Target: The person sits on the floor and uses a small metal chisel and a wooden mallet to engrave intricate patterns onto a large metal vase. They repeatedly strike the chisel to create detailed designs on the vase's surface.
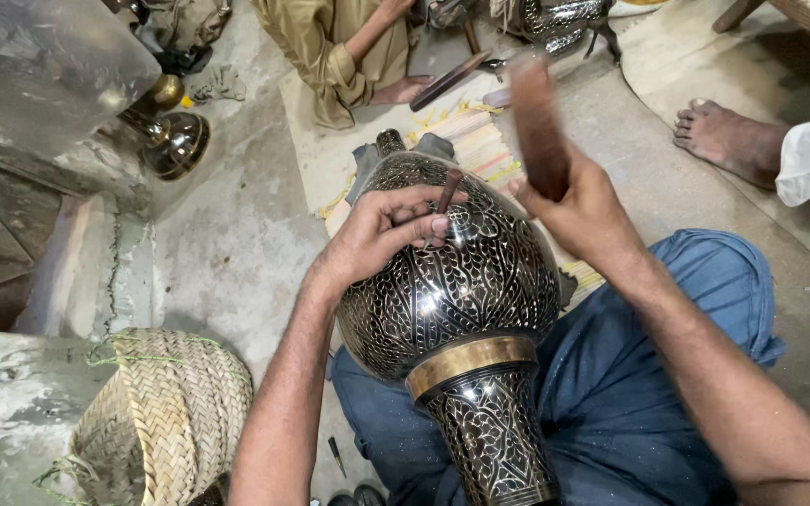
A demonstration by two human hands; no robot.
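A worn concrete floor [236, 244] with a striped mat [480, 150] makes up the workplace, and the person sits on it in blue trousers with a large engraved metal vase [461, 290] lying across the lap. The vase's long axis runs from the brass-banded neck, close to the body at the bottom of the view, up and away to the round belly. The left hand [382, 234] rests on the upper belly, fingers closed around a short chisel [446, 192] that stands almost upright with its tip on the metal. The right hand [578, 211] is closed on a wooden mallet [536, 122], raised just above and to the right of the chisel's head, not touching it. So the chisel sits between the two hands, with the left one nearer the vase. A woven basket [171, 412] stands at the lower left, another brass vessel [175, 141] at the upper left. Another seated person's hand [400, 89] and someone's bare foot [728, 136] show beyond.
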